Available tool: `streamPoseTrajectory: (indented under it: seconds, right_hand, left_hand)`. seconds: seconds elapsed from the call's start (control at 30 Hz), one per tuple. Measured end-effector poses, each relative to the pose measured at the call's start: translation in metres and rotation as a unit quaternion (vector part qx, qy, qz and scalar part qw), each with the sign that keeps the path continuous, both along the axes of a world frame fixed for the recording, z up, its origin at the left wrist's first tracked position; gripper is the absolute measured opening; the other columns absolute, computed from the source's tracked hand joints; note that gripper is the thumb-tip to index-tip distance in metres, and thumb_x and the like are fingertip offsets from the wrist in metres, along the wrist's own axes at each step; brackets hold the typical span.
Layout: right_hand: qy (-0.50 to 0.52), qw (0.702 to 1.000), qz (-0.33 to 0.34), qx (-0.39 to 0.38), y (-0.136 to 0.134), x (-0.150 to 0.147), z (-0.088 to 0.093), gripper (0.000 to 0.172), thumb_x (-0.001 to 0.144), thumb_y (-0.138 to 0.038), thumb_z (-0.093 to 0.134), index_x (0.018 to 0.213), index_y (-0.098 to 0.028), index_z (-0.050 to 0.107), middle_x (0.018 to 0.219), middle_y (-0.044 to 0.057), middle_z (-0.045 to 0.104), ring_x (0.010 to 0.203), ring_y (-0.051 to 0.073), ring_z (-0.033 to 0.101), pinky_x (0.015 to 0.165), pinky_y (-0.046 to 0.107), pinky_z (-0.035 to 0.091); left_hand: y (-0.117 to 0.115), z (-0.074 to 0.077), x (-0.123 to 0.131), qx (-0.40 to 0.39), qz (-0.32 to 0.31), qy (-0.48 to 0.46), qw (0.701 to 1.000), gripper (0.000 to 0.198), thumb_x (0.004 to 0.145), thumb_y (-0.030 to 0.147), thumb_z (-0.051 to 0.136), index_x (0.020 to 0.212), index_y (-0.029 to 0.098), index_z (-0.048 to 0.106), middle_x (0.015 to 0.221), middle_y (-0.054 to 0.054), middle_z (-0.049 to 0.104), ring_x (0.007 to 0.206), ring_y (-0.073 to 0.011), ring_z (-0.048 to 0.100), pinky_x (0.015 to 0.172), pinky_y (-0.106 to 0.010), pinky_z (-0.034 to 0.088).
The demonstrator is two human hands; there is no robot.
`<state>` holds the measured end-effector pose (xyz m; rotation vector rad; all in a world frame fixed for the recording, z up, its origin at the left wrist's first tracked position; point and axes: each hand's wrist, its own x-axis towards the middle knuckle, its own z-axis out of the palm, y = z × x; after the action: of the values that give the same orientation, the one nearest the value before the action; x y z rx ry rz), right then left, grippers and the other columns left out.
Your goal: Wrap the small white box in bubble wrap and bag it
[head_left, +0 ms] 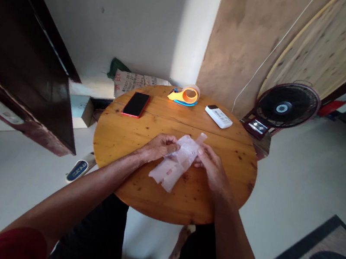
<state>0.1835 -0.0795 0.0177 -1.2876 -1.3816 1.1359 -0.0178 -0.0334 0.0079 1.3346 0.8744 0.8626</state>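
Note:
A clear, crumpled plastic bag [176, 163] lies on the round wooden table [119, 134], with something pale inside that I cannot make out. My left hand [159, 147] grips the bag's left edge with curled fingers. On the bag's right edge, my right hand [211, 166] pinches it near the top. Both forearms reach in from the bottom of the view.
A red-edged phone [136, 104], an orange tape dispenser [185, 95] and a white remote [218, 116] lie at the table's far side. A floor fan [283, 108] stands at the right, a dark cabinet [23, 57] at the left, a printed sack [134, 82] behind.

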Motion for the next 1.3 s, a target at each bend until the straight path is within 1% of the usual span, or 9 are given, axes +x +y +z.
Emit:
streamPoseTrajectory:
  seconds: [0.1, 0.3, 0.47, 0.7, 0.8, 0.87, 1.03, 1.17, 1.3]
  right_hand:
    - [0.007, 0.999, 0.032, 0.007, 0.000, -0.004, 0.000, 0.042, 0.081, -0.041, 0.062, 0.117, -0.022, 0.056, 0.098, 0.004, 0.070, 0.086, 0.018, 0.065, 0.074, 0.029, 0.050]
    - [0.048, 0.997, 0.042, 0.041, 0.001, -0.018, -0.008, 0.037, 0.078, -0.026, 0.062, 0.113, -0.021, 0.056, 0.105, 0.005, 0.070, 0.092, 0.019, 0.065, 0.081, 0.032, 0.050]
    - [0.021, 0.995, -0.027, 0.090, 0.004, -0.013, -0.016, 0.029, 0.081, -0.028, 0.059, 0.109, -0.020, 0.057, 0.096, 0.004, 0.070, 0.079, 0.018, 0.064, 0.077, 0.032, 0.050]
    - [-0.034, 0.984, -0.135, 0.115, 0.009, 0.001, -0.014, 0.041, 0.079, -0.033, 0.061, 0.117, -0.019, 0.053, 0.094, 0.005, 0.067, 0.083, 0.019, 0.062, 0.079, 0.033, 0.049]
    - [-0.074, 0.956, -0.218, 0.182, 0.003, 0.001, -0.005, 0.029, 0.081, -0.033, 0.059, 0.106, -0.020, 0.057, 0.092, 0.004, 0.064, 0.084, 0.018, 0.060, 0.080, 0.031, 0.047]
    - [-0.107, 0.952, -0.202, 0.205, -0.004, -0.002, 0.002, 0.016, 0.085, -0.035, 0.055, 0.090, -0.020, 0.060, 0.084, 0.002, 0.063, 0.079, 0.017, 0.058, 0.076, 0.029, 0.046]
    - [-0.231, 0.959, -0.024, 0.161, -0.016, -0.017, 0.010, 0.023, 0.086, -0.041, 0.054, 0.081, -0.022, 0.063, 0.071, -0.001, 0.061, 0.066, 0.015, 0.055, 0.065, 0.027, 0.042]
    - [-0.312, 0.940, -0.030, 0.136, -0.019, -0.027, 0.005, 0.022, 0.081, -0.043, 0.060, 0.091, -0.024, 0.062, 0.069, -0.002, 0.060, 0.062, 0.015, 0.054, 0.060, 0.027, 0.039]
    - [-0.294, 0.944, -0.062, 0.134, -0.014, -0.022, -0.001, 0.014, 0.085, -0.034, 0.051, 0.086, -0.023, 0.062, 0.068, -0.001, 0.061, 0.061, 0.015, 0.054, 0.058, 0.026, 0.038]
  left_hand:
    - [0.003, -0.003, 0.001, 0.004, 0.038, -0.003, 0.999, 0.030, 0.070, 0.041, 0.068, 0.068, 0.013, 0.055, 0.056, 0.004, 0.053, 0.046, -0.0049, 0.043, 0.044, -0.017, 0.032]
    - [0.004, -0.008, 0.002, 0.000, 0.022, -0.007, 1.000, 0.036, 0.068, 0.046, 0.070, 0.072, 0.014, 0.055, 0.060, 0.003, 0.055, 0.049, -0.0063, 0.046, 0.045, -0.018, 0.034]
    - [0.003, -0.003, 0.002, 0.014, -0.008, -0.039, 0.999, 0.041, 0.069, 0.046, 0.072, 0.090, 0.018, 0.050, 0.067, 0.004, 0.060, 0.050, -0.0067, 0.049, 0.045, -0.017, 0.033]
    - [-0.001, -0.001, 0.002, -0.001, -0.075, -0.033, 0.997, 0.031, 0.068, 0.040, 0.074, 0.075, 0.014, 0.057, 0.067, 0.002, 0.060, 0.055, -0.0081, 0.054, 0.052, -0.019, 0.039]
    - [-0.003, 0.001, 0.002, -0.017, -0.057, -0.005, 0.998, 0.028, 0.070, 0.038, 0.072, 0.080, 0.013, 0.065, 0.074, -0.002, 0.067, 0.060, -0.0107, 0.058, 0.057, -0.022, 0.041]
    - [-0.003, 0.002, 0.002, -0.020, -0.038, 0.000, 0.999, 0.029, 0.069, 0.037, 0.072, 0.086, 0.013, 0.068, 0.076, -0.003, 0.069, 0.062, -0.0117, 0.060, 0.058, -0.022, 0.041]
    - [-0.002, 0.003, 0.001, -0.039, -0.017, -0.008, 0.999, 0.036, 0.067, 0.034, 0.072, 0.096, 0.013, 0.071, 0.077, -0.003, 0.070, 0.058, -0.0104, 0.057, 0.055, -0.021, 0.039]
    - [0.000, 0.004, -0.001, -0.043, -0.020, -0.020, 0.999, 0.036, 0.066, 0.034, 0.070, 0.095, 0.011, 0.072, 0.071, -0.002, 0.068, 0.052, -0.0082, 0.050, 0.052, -0.022, 0.039]
    - [0.002, 0.005, -0.003, -0.038, -0.014, -0.023, 0.999, 0.038, 0.065, 0.034, 0.071, 0.095, 0.011, 0.071, 0.072, -0.002, 0.066, 0.052, -0.0079, 0.049, 0.054, -0.023, 0.040]
